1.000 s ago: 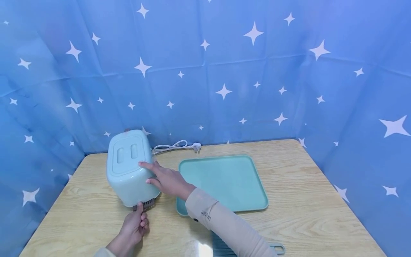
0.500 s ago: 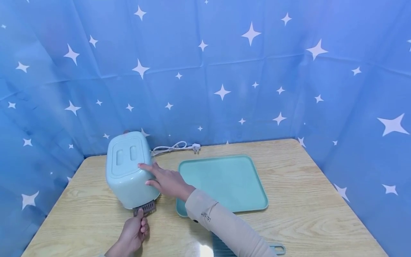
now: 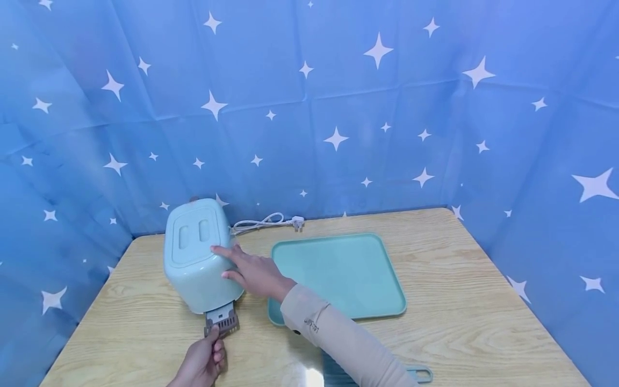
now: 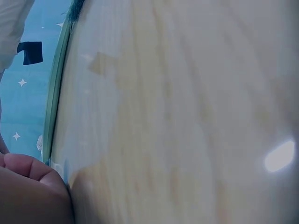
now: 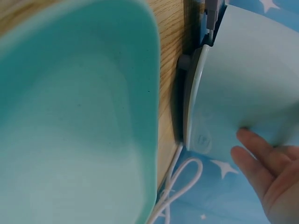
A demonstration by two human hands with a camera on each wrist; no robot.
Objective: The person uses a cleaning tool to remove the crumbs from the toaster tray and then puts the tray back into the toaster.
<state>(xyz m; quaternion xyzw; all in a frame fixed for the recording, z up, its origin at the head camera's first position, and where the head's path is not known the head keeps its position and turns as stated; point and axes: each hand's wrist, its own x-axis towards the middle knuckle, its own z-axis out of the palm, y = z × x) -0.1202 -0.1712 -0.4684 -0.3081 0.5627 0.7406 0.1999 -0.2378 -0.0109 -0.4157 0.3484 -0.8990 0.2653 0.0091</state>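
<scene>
A light-blue toaster (image 3: 195, 277) with a covered top stands on the left of the table. My left hand (image 3: 199, 361) pinches the brown slotted front of its crumb tray (image 3: 222, 324), which sticks out from the base with part of its grey plate showing. My right hand (image 3: 258, 275) rests on the toaster's near right corner, its index finger on the top edge. In the right wrist view, extended fingers (image 5: 252, 170) touch the smooth toaster wall (image 5: 247, 79). The left wrist view shows only a few curled fingers (image 4: 32, 170); the crumb tray is hidden there.
A teal rectangular tray (image 3: 348, 274) lies right of the toaster, partly under my right forearm. Behind it are a white cord (image 3: 261, 222) and plug (image 3: 297, 221). At the front edge, my sleeve covers part of a teal item with a looped handle (image 3: 425, 374). A star-patterned curtain (image 3: 290, 134) surrounds the table.
My left hand has drawn the crumb tray out of the toaster toward the near edge, exposing its grey plate. The right hand has stayed on the toaster.
</scene>
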